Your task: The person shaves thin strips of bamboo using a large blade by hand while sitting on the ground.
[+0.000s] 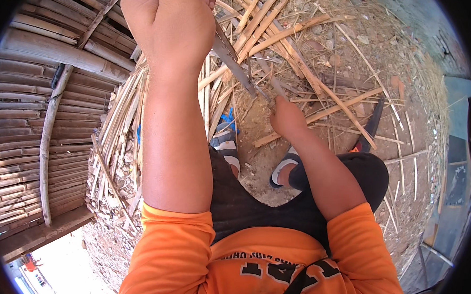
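You are crouching over a brown dirt floor (255, 170) that is holding lots of straw and little bits. Long wood strips (280, 35) are lying across each other in front of you, and more pale sticks (113, 153) are piling up on your left. A wall of bamboo poles (16, 129) is standing on the far left, and bright light is shining below it. Gray panels (456, 135) are standing along the right edge.

The long gray blade (228, 54) is slanting between your two hands, over the crossed strips. Its top end is sitting next to your left grip (173, 28). The picture's top edge is cutting off those fingers, so I cannot tell if they are pinching it. Your right grip (288, 117) is curling closed by the blade's low end. A thin strip is meeting it there too, so I cannot tell which one it is pinching.

Bare dirt is showing between your shoes (224, 143). Your right knee (362, 177) is sitting close to a dark pointed tool (373, 121). Strips are crowding the space ahead, and blue string (228, 118) is lying by your left shoe.
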Demonstrator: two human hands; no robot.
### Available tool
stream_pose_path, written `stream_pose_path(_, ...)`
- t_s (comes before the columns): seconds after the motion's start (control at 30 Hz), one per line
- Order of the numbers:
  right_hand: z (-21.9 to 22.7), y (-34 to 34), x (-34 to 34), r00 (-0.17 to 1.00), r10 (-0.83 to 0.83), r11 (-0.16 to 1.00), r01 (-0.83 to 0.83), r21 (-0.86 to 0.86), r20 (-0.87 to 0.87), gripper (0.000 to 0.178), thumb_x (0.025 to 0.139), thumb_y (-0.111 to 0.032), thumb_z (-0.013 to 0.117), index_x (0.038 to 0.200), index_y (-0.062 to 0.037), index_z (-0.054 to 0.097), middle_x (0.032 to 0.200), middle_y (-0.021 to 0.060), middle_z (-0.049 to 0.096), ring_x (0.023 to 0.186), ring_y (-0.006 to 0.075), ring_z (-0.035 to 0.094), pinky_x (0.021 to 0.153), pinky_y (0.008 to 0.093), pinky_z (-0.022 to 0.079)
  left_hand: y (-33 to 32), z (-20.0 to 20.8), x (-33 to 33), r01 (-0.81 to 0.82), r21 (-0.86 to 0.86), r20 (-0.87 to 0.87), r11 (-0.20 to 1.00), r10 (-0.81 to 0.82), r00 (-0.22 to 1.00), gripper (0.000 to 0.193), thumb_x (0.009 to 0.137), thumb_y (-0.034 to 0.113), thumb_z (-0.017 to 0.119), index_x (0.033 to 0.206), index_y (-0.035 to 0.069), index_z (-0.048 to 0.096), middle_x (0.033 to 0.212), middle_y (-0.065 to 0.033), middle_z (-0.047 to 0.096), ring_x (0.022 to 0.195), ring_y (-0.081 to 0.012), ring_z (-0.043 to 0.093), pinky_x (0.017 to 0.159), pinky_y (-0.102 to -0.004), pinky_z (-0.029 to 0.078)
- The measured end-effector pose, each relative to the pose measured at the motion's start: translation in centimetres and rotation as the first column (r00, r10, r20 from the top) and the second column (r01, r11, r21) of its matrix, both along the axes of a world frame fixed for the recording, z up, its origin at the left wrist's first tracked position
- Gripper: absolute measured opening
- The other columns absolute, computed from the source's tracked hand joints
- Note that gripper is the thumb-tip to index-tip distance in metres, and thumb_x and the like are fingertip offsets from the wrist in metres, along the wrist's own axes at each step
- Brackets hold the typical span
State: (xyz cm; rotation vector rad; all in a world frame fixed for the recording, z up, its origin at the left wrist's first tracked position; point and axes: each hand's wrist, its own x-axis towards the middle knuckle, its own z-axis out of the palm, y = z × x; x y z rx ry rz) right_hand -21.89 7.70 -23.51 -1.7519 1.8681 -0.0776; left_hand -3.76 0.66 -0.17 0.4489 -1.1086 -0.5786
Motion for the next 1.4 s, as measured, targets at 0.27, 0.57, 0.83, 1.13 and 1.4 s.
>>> stream_pose_path(0.27,2.0,-0.4,0.4,0.979,-0.03,0.995,0.011,0.096,0.202,0.044,0.084,-0.026,0.073,0.111,0.0062,0.059,0.109,0.0305,0.067,0.109,0.0445,0.064,0.093,0.0481,0.05,0.4,0.6,-0.3,0.074,-0.052,0.038,0.996,-0.072,0.997,0.025,0.109,0.033,0.047,0.099,0.009,0.051,0.075,-0.0018,0.049,0.052,-0.0068,0.04,0.046,-0.0213,0.036)
stream_pose_path(0.57,-0.6,-0.9,-2.8,0.342,-0.611,0.729,-0.108,0.676,0.714,0.046,0.092,-0.02,0.071,0.125,-0.0021,0.045,0.075,0.0043,0.055,0.056,0.0116,0.052,0.048,0.0303,0.042,0.1,0.1,-0.1,0.091,-0.029,0.019,0.995,-0.091,0.996,0.024,0.109,0.033,0.047,0.099,0.01,0.051,0.076,-0.0019,0.049,0.052,-0.0067,0.04,0.046,-0.0212,0.035)
stream_pose_path(0.83,0.9,-0.4,1.1,0.978,0.021,0.999,-0.015,-0.031,0.208,0.048,0.088,-0.029,0.072,0.117,0.0056,0.058,0.098,0.0259,0.069,0.093,0.0416,0.067,0.083,0.0469,0.052,-0.6,-0.1,1.1,0.009,-0.082,0.027,0.997,-0.007,1.0,0.025,0.109,0.032,0.046,0.099,0.01,0.051,0.075,-0.0019,0.049,0.052,-0.0067,0.04,0.046,-0.0209,0.035)
stream_pose_path(1.13,1.8,-0.3,0.9,0.466,-0.545,0.825,0.152,0.544,0.697,0.036,0.094,-0.026,0.069,0.115,-0.0006,0.056,0.079,0.0107,0.062,0.062,0.0209,0.06,0.054,0.0359,0.049,0.5,1.0,0.6,0.062,-0.003,0.008,0.998,-0.062,0.998,0.026,0.109,0.032,0.046,0.098,0.01,0.052,0.075,-0.001,0.049,0.052,-0.0064,0.04,0.046,-0.0209,0.035)
stream_pose_path(1.4,2.0,-0.3,0.9,0.129,-0.676,0.728,-0.033,0.685,0.725,0.027,0.096,-0.026,0.066,0.107,-0.006,0.052,0.072,0.0011,0.052,0.053,0.0117,0.048,0.045,0.0302,0.04,0.2,0.7,1.3,0.026,-0.015,0.004,1.0,-0.026,1.0,0.027,0.109,0.033,0.045,0.096,0.01,0.051,0.075,-0.0005,0.049,0.053,-0.0065,0.041,0.046,-0.0207,0.035)
